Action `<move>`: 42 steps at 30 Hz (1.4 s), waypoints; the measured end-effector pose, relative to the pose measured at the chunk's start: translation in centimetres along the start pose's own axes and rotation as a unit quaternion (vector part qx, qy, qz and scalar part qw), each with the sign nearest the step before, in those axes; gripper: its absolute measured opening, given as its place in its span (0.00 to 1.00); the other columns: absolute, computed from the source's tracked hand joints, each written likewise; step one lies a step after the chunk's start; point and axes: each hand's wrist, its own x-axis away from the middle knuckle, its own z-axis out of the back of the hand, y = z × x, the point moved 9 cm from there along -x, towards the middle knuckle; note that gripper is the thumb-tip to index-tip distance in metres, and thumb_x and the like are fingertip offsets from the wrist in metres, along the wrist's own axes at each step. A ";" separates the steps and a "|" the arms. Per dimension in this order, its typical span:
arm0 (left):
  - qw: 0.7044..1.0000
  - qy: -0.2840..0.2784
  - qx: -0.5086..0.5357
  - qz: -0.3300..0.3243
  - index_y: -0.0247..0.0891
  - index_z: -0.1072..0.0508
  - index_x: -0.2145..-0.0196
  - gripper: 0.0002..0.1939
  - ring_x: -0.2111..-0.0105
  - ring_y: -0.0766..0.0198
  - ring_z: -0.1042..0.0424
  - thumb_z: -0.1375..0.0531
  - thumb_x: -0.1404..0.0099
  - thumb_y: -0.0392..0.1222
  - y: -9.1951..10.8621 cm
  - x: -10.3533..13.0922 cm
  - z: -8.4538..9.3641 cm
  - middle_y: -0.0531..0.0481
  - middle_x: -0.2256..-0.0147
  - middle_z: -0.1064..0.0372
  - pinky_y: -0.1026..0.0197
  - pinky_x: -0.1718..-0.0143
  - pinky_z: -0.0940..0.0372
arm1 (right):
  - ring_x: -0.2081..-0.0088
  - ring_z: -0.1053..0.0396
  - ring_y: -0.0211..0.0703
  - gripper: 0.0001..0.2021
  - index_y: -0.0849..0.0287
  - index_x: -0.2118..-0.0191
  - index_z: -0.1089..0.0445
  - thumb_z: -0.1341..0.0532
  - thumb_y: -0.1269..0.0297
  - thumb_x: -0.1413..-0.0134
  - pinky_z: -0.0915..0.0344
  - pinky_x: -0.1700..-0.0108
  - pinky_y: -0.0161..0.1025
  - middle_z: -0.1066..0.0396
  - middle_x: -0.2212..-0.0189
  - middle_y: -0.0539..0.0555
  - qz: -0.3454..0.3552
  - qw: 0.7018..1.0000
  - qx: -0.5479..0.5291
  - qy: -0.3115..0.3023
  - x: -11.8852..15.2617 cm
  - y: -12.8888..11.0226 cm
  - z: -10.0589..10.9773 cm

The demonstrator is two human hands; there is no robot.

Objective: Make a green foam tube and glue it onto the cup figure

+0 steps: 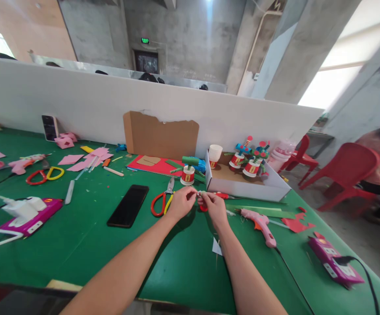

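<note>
My left hand (183,202) and my right hand (213,206) meet over the middle of the green table, both with fingers pinched together. Between the fingertips is something small, too tiny to make out. Just left of my left hand lie scissors (159,204) with red and yellow handles. Behind the hands stands a small red-and-white paper cup figure (187,175) with a green roll on top and green spring-like paper arms. Partly hidden by my right hand is a red-handled tool (222,195).
An open white box (249,188) holds several cup figures. A pink glue gun (260,223) with a cord lies at right, near a purple power strip (336,261). A black phone (128,205) lies at left. Pink paper (94,156) and a cardboard piece (162,135) are farther back.
</note>
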 end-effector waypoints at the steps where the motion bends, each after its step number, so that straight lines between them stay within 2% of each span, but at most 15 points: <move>1: 1.000 0.008 0.019 0.010 0.38 0.28 0.69 0.07 0.68 0.63 0.31 0.46 0.40 0.36 -0.3 -0.1 0.2 0.48 0.69 0.28 0.62 0.64 0.38 | 0.77 0.31 0.39 0.19 0.61 0.72 0.25 0.34 0.47 0.64 0.34 0.71 0.36 0.28 0.81 0.51 -0.002 1.000 -0.001 0.004 0.0 -0.1 0.1; 5: 0.997 -0.015 0.078 0.024 0.37 0.26 0.66 0.08 0.67 0.62 0.31 0.44 0.40 0.41 -0.6 -0.3 0.0 0.47 0.66 0.27 0.62 0.65 0.37 | 0.79 0.32 0.38 0.18 0.60 0.76 0.27 0.32 0.49 0.67 0.34 0.73 0.35 0.30 0.83 0.49 -0.006 1.000 0.006 0.001 0.3 -0.2 -0.1; 8: 0.996 -0.028 0.088 0.018 0.37 0.26 0.70 0.07 0.68 0.62 0.31 0.43 0.41 0.42 -0.3 -0.3 -0.2 0.48 0.69 0.28 0.62 0.65 0.37 | 0.80 0.33 0.39 0.17 0.60 0.78 0.28 0.31 0.50 0.68 0.33 0.73 0.37 0.30 0.84 0.49 0.002 1.000 0.018 -0.012 0.4 -0.3 -0.5; 11: 0.996 -0.013 0.083 0.031 0.37 0.28 0.75 0.07 0.71 0.63 0.33 0.43 0.43 0.41 -0.6 -0.3 0.0 0.49 0.74 0.29 0.63 0.67 0.38 | 0.80 0.32 0.40 0.17 0.59 0.79 0.29 0.32 0.49 0.68 0.33 0.73 0.38 0.30 0.84 0.49 0.005 1.000 0.028 -0.011 0.3 -0.3 -0.4; 17: 0.984 0.012 0.147 0.102 0.37 0.30 0.76 0.09 0.76 0.67 0.37 0.43 0.44 0.44 -2.7 -0.3 0.0 0.53 0.78 0.33 0.65 0.73 0.41 | 0.79 0.32 0.40 0.16 0.59 0.77 0.28 0.33 0.50 0.66 0.33 0.74 0.36 0.29 0.83 0.50 0.015 0.999 0.018 0.034 0.1 -0.9 0.9; 19: 0.980 0.011 0.163 0.118 0.37 0.30 0.76 0.09 0.78 0.68 0.39 0.42 0.45 0.44 -3.1 -0.3 -0.1 0.54 0.79 0.35 0.66 0.74 0.43 | 0.78 0.31 0.39 0.15 0.59 0.76 0.27 0.34 0.50 0.64 0.33 0.73 0.36 0.29 0.82 0.50 0.012 0.999 0.005 0.032 0.1 -0.9 0.9; 23: 0.978 -0.004 0.171 0.120 0.36 0.31 0.76 0.08 0.77 0.67 0.38 0.42 0.46 0.44 -2.7 -0.2 -0.4 0.53 0.78 0.35 0.65 0.73 0.43 | 0.77 0.31 0.40 0.14 0.59 0.74 0.27 0.34 0.52 0.63 0.34 0.72 0.36 0.28 0.81 0.50 0.006 1.000 0.010 0.000 0.2 -0.5 -0.1; 31: 0.975 -0.034 0.188 0.110 0.36 0.29 0.73 0.09 0.75 0.66 0.36 0.42 0.45 0.45 -2.6 -0.1 -1.1 0.52 0.75 0.32 0.65 0.71 0.41 | 0.78 0.31 0.41 0.12 0.58 0.77 0.29 0.34 0.54 0.64 0.35 0.72 0.37 0.29 0.82 0.50 0.027 0.999 0.044 -0.006 0.3 -0.7 -0.2; 35: 0.984 -0.042 0.149 0.083 0.36 0.31 0.73 0.07 0.74 0.66 0.36 0.43 0.43 0.42 -2.4 -0.2 -1.1 0.52 0.76 0.33 0.64 0.69 0.41 | 0.78 0.31 0.41 0.11 0.58 0.78 0.30 0.35 0.56 0.62 0.36 0.73 0.36 0.29 0.83 0.50 0.038 0.996 0.076 -0.013 0.2 -0.9 -0.2; 39: 0.998 -0.048 0.036 0.035 0.37 0.34 0.73 0.06 0.74 0.66 0.38 0.47 0.40 0.38 -1.2 -0.1 -0.6 0.53 0.76 0.35 0.64 0.69 0.42 | 0.76 0.30 0.42 0.10 0.58 0.75 0.29 0.39 0.56 0.59 0.35 0.71 0.37 0.28 0.81 0.51 0.050 0.994 0.099 0.020 0.1 -1.6 0.8; 42: 0.997 -0.074 -0.023 -0.007 0.38 0.33 0.72 0.06 0.71 0.65 0.36 0.48 0.39 0.35 -0.1 0.0 -0.9 0.52 0.72 0.33 0.64 0.68 0.41 | 0.76 0.31 0.42 0.09 0.58 0.74 0.29 0.41 0.58 0.58 0.36 0.70 0.37 0.27 0.79 0.51 0.093 0.980 0.177 0.018 0.4 -2.7 0.6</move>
